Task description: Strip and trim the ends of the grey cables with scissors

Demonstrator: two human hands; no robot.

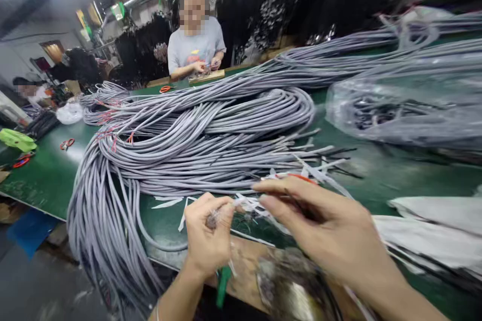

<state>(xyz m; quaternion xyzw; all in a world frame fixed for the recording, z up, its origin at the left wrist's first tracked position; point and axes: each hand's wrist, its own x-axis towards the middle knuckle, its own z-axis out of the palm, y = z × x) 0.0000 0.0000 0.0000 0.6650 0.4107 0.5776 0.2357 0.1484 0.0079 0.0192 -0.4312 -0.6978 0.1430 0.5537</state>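
Near the bench's front edge, my left hand (211,235) is closed around a grey cable (161,243) that runs in from the left. A whitish, frayed cable end (238,202) sticks out past its thumb. Just to the right, my right hand (331,230) has its fingers stretched out, the tips of thumb and forefinger slightly apart. I see nothing clearly held in it. Loose white strips (256,205) lie behind both hands. A large bundle of grey cables (199,155) spreads across the green bench (361,180) and hangs over its front edge.
Below my hands is a worn metal fixture (289,286) on a wooden board (244,256). Clear plastic bags (406,105) lie to the right, white sleeves (429,235) nearer. Orange-handled scissors (67,144) are at left. Across the bench, a person (196,45) handles small parts.
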